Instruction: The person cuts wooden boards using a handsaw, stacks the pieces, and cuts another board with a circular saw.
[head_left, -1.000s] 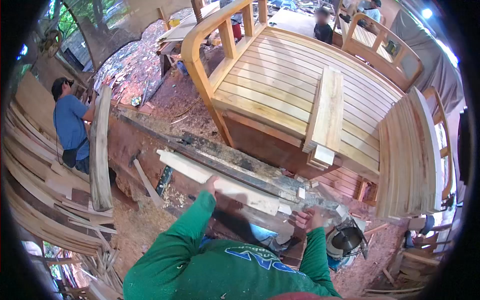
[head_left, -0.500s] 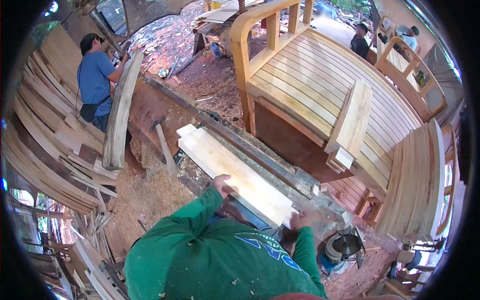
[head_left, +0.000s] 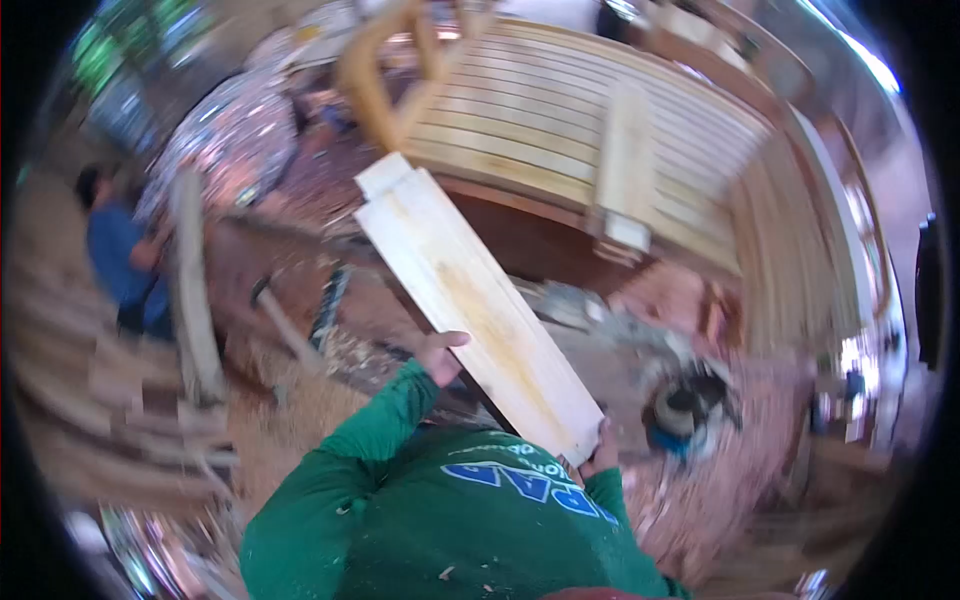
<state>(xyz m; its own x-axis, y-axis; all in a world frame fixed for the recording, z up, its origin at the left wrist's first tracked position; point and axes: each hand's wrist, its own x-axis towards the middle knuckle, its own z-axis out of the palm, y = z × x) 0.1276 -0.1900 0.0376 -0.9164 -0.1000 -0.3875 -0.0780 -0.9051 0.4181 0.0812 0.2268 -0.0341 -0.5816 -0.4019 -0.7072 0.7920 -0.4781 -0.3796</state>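
A pale wooden board [head_left: 480, 310], with a narrower tongue at its far end, slants across the middle of the head view. My left hand [head_left: 441, 357] grips its left edge, thumb on top and the other fingers hidden beneath. At the near right end, my right hand [head_left: 601, 450] is closed around the board's edge, partly covered by it. The board appears lifted in front of my green shirt, above the workbench [head_left: 370, 300]. Left of it, a hammer-like tool with a wooden handle [head_left: 290, 330] lies on the bench.
Beyond the bench stands a slatted wooden bed frame [head_left: 500, 110] with stacked boards [head_left: 625, 170] on it. A circular saw [head_left: 685, 410] sits at the right. A person in blue [head_left: 125, 250] stands at the left beside a long plank [head_left: 193, 290]. Motion blurs the surroundings.
My view has swung to the right. Both hands still hold the board, which has come up off the bench and turned to a steeper slant.
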